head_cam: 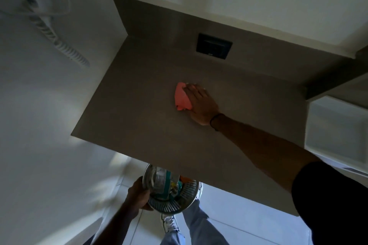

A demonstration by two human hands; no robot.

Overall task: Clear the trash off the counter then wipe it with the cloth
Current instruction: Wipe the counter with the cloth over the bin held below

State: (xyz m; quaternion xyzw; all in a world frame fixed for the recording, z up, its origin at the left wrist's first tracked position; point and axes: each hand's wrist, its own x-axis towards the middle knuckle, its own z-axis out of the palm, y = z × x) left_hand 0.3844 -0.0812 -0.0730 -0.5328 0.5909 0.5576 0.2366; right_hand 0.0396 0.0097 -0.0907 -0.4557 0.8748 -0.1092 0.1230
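A pink cloth point(181, 100) lies crumpled on the grey-brown counter point(139, 121), near its middle. My right hand point(200, 105) rests flat on the cloth's right side, palm down, fingers spread over it. Below the counter's front edge my left hand point(137, 195) grips the rim of a small metal wastebasket point(171, 204) with a slotted wall. The basket holds trash point(165, 182): a clear plastic piece, a teal and white wrapper and something orange. Its far rim is tucked under the counter edge.
A dark square socket plate point(214, 46) sits on the backsplash behind the cloth. A white wall point(39, 125) with a coiled cord point(65, 47) stands to the left. A white cabinet point(336, 125) is on the right. My legs and a shoe point(170, 223) stand on the tiled floor.
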